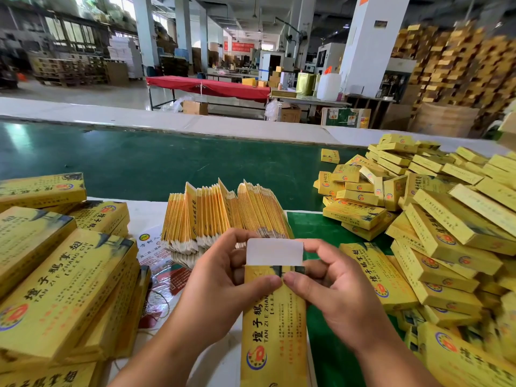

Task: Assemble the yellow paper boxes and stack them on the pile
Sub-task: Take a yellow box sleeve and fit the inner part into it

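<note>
In the head view, both forearms are reached forward and inward over the tabletop (335,344), meeting at the far end of a yellow box (272,328). The left hand (223,280) is curled around the box's left edge, thumb pressed on the printed face; the right hand (332,280) is curled around the right edge, its thumb touching the left thumb tip. The fingers of both hands are closed on the box. The box is held low in the middle, its long axis running away from the person, with a white flap (275,251) standing up at the far end. Just beyond it a bundle of flat boxes (223,216) stands on edge. A pile of finished boxes (446,224) is heaped at the right, and another stack (61,275) lies at the left.
</note>
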Motion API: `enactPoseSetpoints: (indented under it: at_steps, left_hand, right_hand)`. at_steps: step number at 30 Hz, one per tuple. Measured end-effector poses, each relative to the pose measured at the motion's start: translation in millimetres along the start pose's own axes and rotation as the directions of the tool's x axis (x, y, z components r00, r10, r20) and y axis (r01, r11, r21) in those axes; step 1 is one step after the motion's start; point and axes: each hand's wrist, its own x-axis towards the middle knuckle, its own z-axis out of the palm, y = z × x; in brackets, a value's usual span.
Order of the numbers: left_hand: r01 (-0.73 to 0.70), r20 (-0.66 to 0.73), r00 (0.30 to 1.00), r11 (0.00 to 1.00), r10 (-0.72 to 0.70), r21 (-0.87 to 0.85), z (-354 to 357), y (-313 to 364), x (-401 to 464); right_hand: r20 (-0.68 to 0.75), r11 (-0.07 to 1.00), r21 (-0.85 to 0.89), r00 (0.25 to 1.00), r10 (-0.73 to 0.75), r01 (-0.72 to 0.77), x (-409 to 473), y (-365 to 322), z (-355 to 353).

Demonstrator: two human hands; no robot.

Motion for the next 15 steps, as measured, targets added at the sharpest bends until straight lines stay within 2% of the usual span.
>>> enactPoseSetpoints:
  at_steps: [5,7,12,15]
  left_hand:
    - [-0.092,-0.090,0.991,0.987,0.104,0.131,4.1,-0.9,-0.2]
    - [-0.109,-0.096,0.988,0.988,0.120,0.113,5.7,-1.0,-0.6]
    - [-0.101,-0.118,0.987,0.993,0.108,0.066,10.2,1.8,-2.9]
    - [-0.043,-0.147,0.988,0.998,0.050,0.048,8.3,2.0,-2.4]
  right_hand:
    - [-0.056,0.998,-0.048,0.998,-0.031,0.028,1.0,1.6,-0.2]
    - [-0.067,0.999,-0.047,0.997,-0.031,0.028,1.5,2.3,-0.3]
    - [-0.068,1.000,0.006,0.997,-0.028,0.029,1.9,3.1,0.0]
    - [-0.081,1.000,-0.004,0.996,-0.023,0.023,1.4,4.7,1.5]
